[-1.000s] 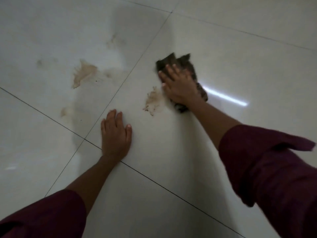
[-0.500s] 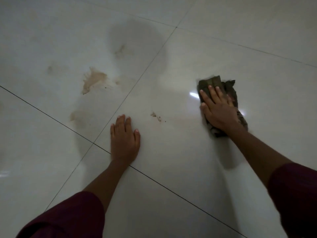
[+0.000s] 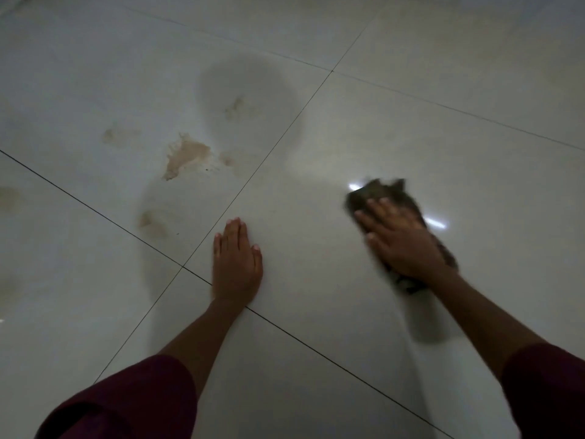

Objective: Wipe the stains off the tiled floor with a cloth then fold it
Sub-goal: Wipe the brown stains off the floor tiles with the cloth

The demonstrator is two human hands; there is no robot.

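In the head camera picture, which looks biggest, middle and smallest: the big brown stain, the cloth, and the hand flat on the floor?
1. Cloth, though the right hand covers much of it and it is blurred.
2. Left hand, looking close to the cloth in size, so their order is unsure.
3. Big brown stain, lying farther from the camera.

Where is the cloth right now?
In the head view the cloth is on the right, flat on the floor tile under the right hand, well right of the left hand.

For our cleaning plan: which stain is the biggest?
The splash-shaped tan stain, in the middle of the tile left of the hands; the others are small and faint.
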